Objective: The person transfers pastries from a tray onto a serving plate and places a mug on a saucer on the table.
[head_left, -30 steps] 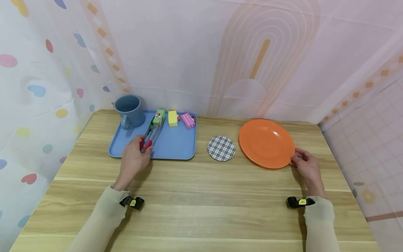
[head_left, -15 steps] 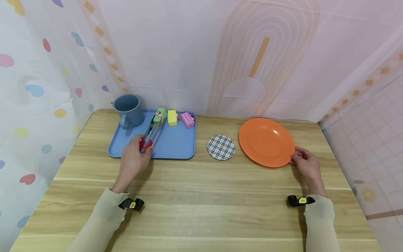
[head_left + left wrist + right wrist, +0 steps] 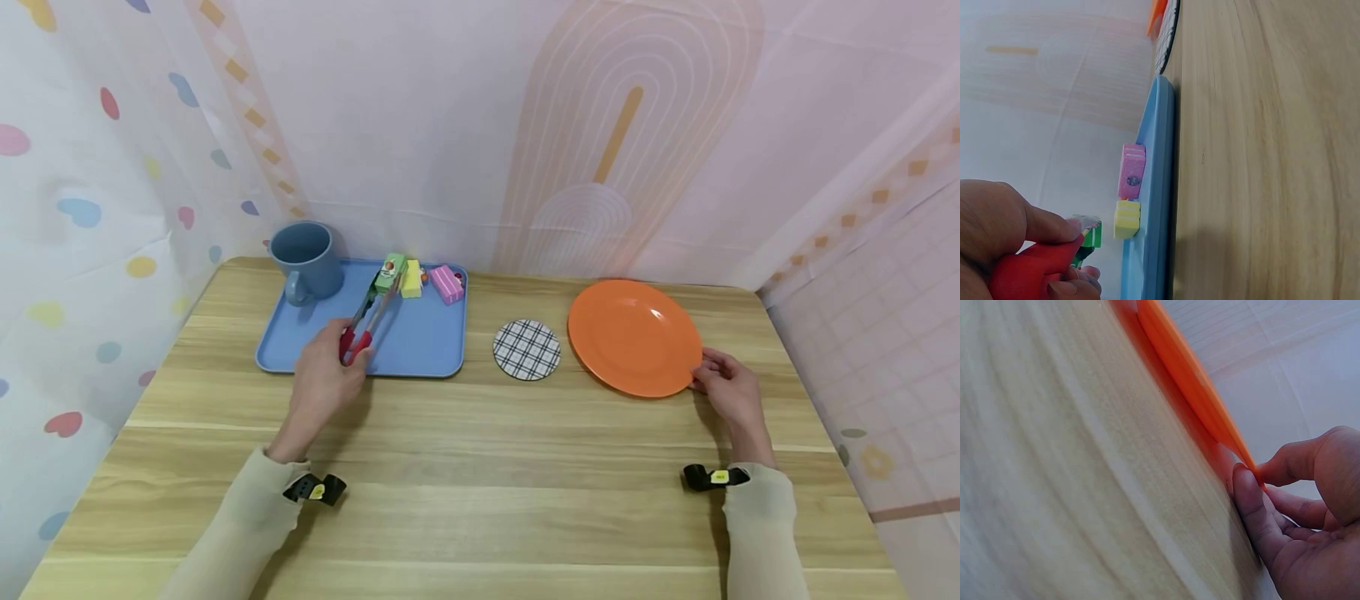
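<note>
My left hand (image 3: 324, 375) grips red-handled tongs (image 3: 362, 345) over the blue tray (image 3: 420, 346). Between the tong tips is a small green cake-slice toy (image 3: 391, 272); the left wrist view shows the green toy (image 3: 1093, 236) raised off the tray floor. It overlaps a yellow cake-slice toy (image 3: 412, 285) in the head view. Further right on the tray lies a pink one (image 3: 447, 285). On the right, my right hand (image 3: 735, 400) pinches the edge of an orange plate (image 3: 633, 337), thumb and fingers on either side of its rim (image 3: 1250, 469).
A blue mug (image 3: 313, 271) stands at the tray's back left corner. Between tray and plate lies a round checked coaster (image 3: 527, 350). Patterned cloth (image 3: 420, 133) hangs behind the wooden table (image 3: 517, 500).
The left hand has moved the tongs and the green cake-slice toy slightly right, toward the yellow one. The right hand and the plate have stayed in place.
</note>
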Tool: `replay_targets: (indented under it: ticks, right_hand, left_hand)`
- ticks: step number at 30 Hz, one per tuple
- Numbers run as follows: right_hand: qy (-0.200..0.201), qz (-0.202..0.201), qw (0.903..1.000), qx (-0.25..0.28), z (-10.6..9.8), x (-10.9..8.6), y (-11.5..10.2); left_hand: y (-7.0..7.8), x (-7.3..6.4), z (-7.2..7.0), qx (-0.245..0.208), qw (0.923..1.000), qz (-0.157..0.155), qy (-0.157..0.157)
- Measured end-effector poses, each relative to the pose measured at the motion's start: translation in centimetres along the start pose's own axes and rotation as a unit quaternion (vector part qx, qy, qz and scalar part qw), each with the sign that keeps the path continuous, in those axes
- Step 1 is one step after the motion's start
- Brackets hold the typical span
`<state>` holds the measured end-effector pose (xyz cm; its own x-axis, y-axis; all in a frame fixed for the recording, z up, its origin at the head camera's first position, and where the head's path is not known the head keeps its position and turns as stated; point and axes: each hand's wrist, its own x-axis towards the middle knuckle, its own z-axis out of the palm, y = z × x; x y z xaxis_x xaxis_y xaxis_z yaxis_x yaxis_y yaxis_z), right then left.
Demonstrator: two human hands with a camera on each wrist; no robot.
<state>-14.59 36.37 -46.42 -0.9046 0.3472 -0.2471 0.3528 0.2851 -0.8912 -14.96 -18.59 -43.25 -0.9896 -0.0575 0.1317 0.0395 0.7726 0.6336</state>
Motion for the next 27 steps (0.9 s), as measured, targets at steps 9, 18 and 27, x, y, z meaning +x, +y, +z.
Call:
replay_targets:
  ticks: [9,18,27]
  right_hand:
    - [-0.002,-0.005,1.0000,-0.006,-0.1,-0.2,0.0]
    - [-0.001,0.000,1.0000,-0.001,0.0,-0.2,0.1]
    - [-0.001,-0.003,0.9999,-0.011,0.0,-0.1,-0.1]
  left_hand:
    - [0.4,0.0,0.4,0.004,0.9998,0.002,-0.019]
    - [1.2,-0.4,0.6,0.001,0.9997,0.012,-0.023]
    - [1.9,-0.5,0.9,0.001,0.9992,0.029,-0.028]
